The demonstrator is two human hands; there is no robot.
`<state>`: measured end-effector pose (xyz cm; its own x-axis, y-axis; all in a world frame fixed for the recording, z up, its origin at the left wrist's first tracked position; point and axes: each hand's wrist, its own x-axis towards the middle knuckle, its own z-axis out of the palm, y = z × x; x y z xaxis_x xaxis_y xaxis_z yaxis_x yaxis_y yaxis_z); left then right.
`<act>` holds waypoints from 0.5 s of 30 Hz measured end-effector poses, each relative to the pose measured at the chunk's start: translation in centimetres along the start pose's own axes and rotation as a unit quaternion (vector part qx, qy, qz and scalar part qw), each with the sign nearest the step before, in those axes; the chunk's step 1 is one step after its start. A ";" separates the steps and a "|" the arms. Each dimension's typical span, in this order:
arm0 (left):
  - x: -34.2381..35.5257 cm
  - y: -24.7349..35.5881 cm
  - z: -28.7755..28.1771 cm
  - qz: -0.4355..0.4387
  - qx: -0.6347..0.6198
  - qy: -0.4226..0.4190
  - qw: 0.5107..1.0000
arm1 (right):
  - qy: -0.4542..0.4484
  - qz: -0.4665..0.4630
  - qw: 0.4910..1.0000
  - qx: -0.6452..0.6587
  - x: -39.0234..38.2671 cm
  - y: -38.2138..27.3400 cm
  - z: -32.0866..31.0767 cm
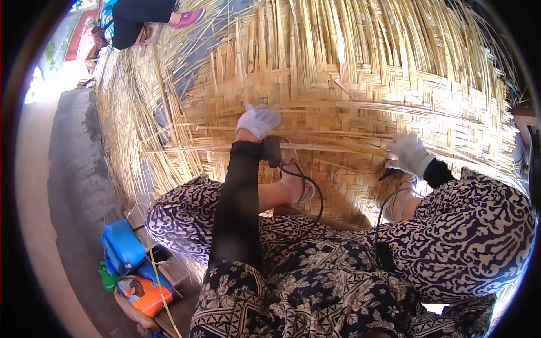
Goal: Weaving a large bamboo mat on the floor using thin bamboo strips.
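Note:
My left hand (258,120), in a white glove, is over the woven reed mat (338,169), beside long loose strips (321,135) that cross it. Its fingers are blurred, so I cannot tell their grip. My right hand (410,155), also gloved, is lower at the right, fingers curled on the ends of those strips. A black device (271,151) with a cable sits at my left wrist. My sandalled foot (293,183) rests on the mat between my hands, and another is partly hidden below my right hand.
Loose straw (129,112) spreads left of the mat. A co-worker's dark-clad leg and pink shoe (186,18) are at the top left. Blue bags (121,242), an orange-printed package (143,296) and a green bag lie at the lower left beside grey pavement (73,163).

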<state>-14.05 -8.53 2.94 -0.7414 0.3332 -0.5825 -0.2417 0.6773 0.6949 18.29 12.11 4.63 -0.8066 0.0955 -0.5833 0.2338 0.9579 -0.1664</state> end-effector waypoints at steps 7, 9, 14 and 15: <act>-4.3 0.5 4.1 0.330 0.531 -0.078 0.776 | 0.319 0.055 0.946 -0.001 1.1 0.4 3.0; -4.3 -0.9 4.5 0.353 0.564 -0.088 0.741 | 0.233 0.060 0.971 0.006 1.5 1.0 2.8; -3.9 0.0 3.3 0.358 0.596 -0.107 0.711 | 0.301 0.017 0.929 0.215 -0.4 3.0 2.5; -3.9 0.2 3.5 0.362 0.595 -0.112 0.709 | 0.277 0.022 0.915 0.293 -1.3 3.2 1.8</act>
<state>-9.02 -7.36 3.83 -0.2511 0.8815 -0.3999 0.9492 0.3052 0.0766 21.03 14.56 3.47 -0.9029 0.4081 -0.1348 0.3925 0.6552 -0.6454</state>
